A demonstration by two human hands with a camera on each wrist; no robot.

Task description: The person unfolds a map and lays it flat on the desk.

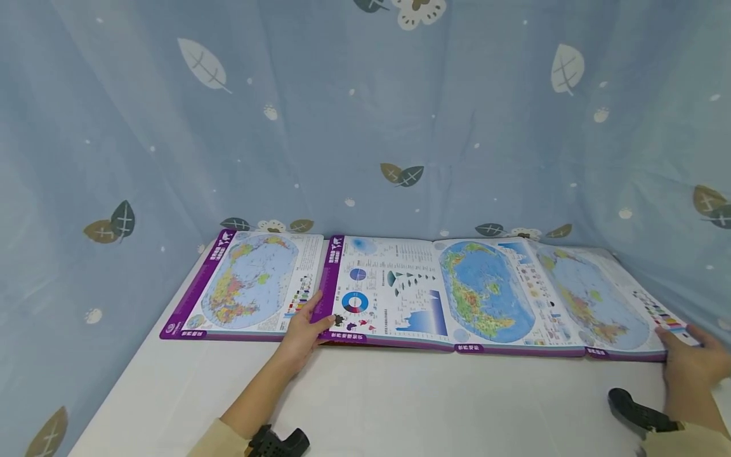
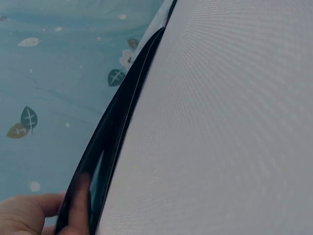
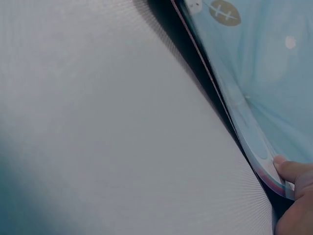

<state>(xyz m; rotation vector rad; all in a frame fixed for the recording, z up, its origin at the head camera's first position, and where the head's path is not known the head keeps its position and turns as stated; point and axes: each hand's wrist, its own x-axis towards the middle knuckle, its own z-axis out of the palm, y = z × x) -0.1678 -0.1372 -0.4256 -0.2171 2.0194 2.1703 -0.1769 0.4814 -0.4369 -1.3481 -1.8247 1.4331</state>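
Observation:
A fold-out world map [image 1: 485, 346] with purple and teal borders is spread across the white table, creased into several panels. My left hand [image 1: 301, 329] pinches the purple left edge of its chart panel, thumb on top. At the far right end, my right hand [image 1: 693, 362] grips the edge of the last map panel, its thumb over the printed face. That end slants upward off the table. In the left wrist view, the fingers [image 2: 78, 210] are on the dark edge of the sheet. In the right wrist view, the thumb [image 3: 288, 169] presses on the map's corner.
Another purple-bordered map panel [image 1: 194, 308] lies flat at the left, partly under the chart panel. A pale blue curtain [image 1: 342, 127] with leaf prints hangs close behind the maps. The white table [image 1: 457, 406] extends in front. Black wrist cameras [image 1: 280, 442] sit on both wrists.

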